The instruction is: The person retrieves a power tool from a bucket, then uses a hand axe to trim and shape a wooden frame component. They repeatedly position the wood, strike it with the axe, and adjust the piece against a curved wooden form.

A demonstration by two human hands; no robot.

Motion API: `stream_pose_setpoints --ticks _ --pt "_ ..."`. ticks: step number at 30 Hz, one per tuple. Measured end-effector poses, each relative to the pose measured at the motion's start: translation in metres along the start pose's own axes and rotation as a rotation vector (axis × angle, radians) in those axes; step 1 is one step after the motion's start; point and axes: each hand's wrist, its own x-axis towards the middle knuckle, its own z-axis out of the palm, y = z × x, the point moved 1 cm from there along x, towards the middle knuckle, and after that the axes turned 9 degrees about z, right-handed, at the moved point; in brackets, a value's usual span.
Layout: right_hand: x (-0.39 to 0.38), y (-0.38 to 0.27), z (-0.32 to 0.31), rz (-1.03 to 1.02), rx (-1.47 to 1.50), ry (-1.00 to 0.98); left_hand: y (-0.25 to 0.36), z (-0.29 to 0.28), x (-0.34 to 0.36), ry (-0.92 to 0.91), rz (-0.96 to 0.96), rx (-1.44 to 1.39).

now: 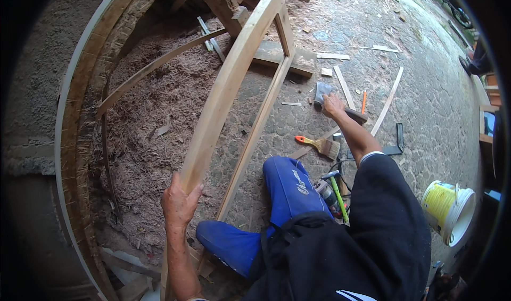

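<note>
My left hand is wrapped round the lower part of a long, curved wooden frame, thumb on one side. The frame stands tilted beside my knee, with a thinner inner rail. My right hand reaches down to the ground, its fingers bent together at a small greyish, partly see-through thing that looks like a bag. What the fingertips pinch is hidden. A dark handle lies beside my right wrist. Nearer my knee is a paintbrush with an orange-tipped handle.
Wood shavings cover the ground at left, next to a large curved wooden piece. A green-handled hammer, a black square, an orange pencil, thin wood strips and a white bucket lie at right.
</note>
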Motion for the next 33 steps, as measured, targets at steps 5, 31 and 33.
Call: stream_pose_setpoints --ticks 5,31,33 --pt "-0.076 -0.06 0.019 -0.186 0.34 0.043 -0.001 -0.003 0.004 0.035 0.013 0.026" --pt "-0.371 -0.283 -0.159 -1.392 0.322 0.642 -0.099 0.024 -0.176 0.711 -0.109 0.432" --pt "-0.377 -0.307 -0.168 -1.445 0.238 0.638 -0.093 0.03 -0.181 0.729 -0.121 0.435"
